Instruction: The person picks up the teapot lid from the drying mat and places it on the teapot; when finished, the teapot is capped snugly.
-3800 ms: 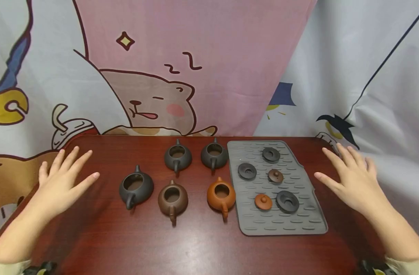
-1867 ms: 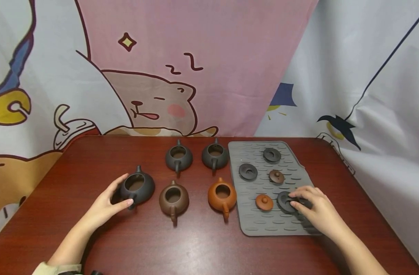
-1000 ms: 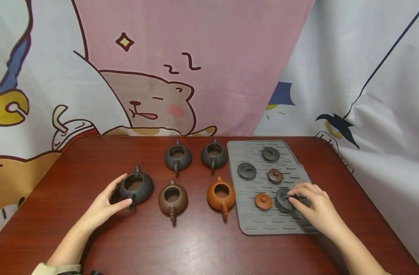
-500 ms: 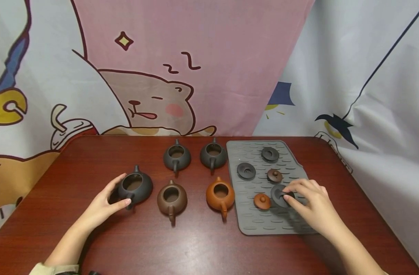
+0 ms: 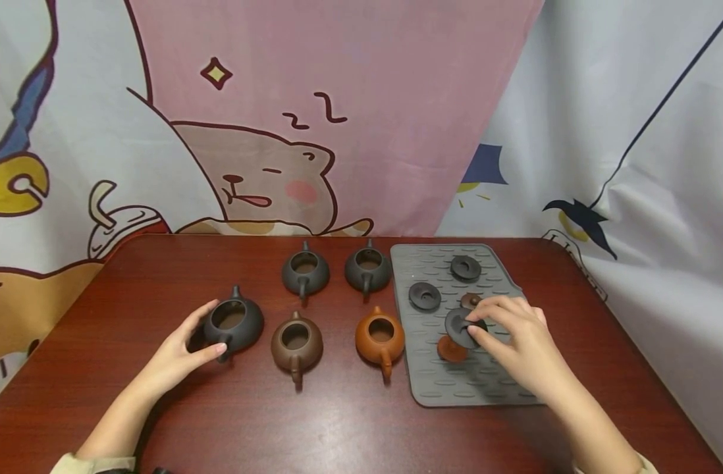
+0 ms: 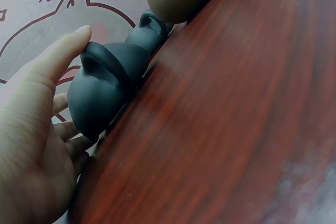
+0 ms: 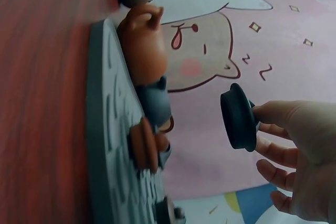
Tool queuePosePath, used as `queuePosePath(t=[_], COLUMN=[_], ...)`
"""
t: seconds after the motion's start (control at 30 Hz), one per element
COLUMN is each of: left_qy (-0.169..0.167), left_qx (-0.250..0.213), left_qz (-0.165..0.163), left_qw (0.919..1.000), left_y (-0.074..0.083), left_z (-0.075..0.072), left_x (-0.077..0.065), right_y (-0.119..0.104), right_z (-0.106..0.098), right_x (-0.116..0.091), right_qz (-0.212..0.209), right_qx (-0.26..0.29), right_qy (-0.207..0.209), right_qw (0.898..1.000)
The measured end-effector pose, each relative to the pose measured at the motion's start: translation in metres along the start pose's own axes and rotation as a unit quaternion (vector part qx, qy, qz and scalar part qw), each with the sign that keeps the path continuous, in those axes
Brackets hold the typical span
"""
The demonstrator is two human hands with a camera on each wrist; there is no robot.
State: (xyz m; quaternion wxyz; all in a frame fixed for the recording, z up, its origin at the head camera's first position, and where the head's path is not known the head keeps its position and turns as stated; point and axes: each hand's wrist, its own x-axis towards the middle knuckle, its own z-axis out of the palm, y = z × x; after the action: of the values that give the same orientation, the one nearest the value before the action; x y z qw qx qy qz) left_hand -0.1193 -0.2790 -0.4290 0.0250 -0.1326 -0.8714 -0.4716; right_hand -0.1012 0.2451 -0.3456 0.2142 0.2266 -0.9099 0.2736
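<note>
At the left of the table, my left hand (image 5: 178, 355) is curled about a dark grey teapot (image 5: 249, 326) with no lid on. In the left wrist view its thumb lies at the handle of this teapot (image 6: 102, 100), and the fingers reach behind the body. My right hand (image 5: 527, 339) pinches a dark grey teapot lid (image 5: 456, 328) between thumb and fingers, raised over the grey mat (image 5: 438, 390). Below it, partly covered in the head view, lie an orange lid (image 5: 450, 351) and a small brown lid (image 5: 469, 299). The right wrist view shows the held lid (image 7: 240, 119) tilted, well off the mat.
Two more dark lids, one (image 5: 424, 297) left and one (image 5: 465, 268) at the back, rest on the mat. Lidless teapots stand mid-table: brown (image 5: 309, 349), orange (image 5: 367, 342), and two dark grey ones (image 5: 318, 276) (image 5: 380, 275) behind. A printed curtain (image 5: 397, 131) hangs behind the table.
Both hands came in from the sides: the left to the grey teapot, where it stays. The right took the large dark lid, raised it and carried it left over the orange lid.
</note>
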Motion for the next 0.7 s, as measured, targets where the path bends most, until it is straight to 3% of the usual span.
queuePosePath(t=[0.7], left_qy=[0.001], left_qx=[0.004], left_qz=[-0.002], left_qw=[1.0000], left_y=[0.002], left_z=[0.000], left_x=[-0.001], right_y=[-0.045], right_z=[0.024], right_x=[0.035], right_qz=[-0.042], right_qx=[0.040], right_qy=[-0.019], right_qw=[0.998])
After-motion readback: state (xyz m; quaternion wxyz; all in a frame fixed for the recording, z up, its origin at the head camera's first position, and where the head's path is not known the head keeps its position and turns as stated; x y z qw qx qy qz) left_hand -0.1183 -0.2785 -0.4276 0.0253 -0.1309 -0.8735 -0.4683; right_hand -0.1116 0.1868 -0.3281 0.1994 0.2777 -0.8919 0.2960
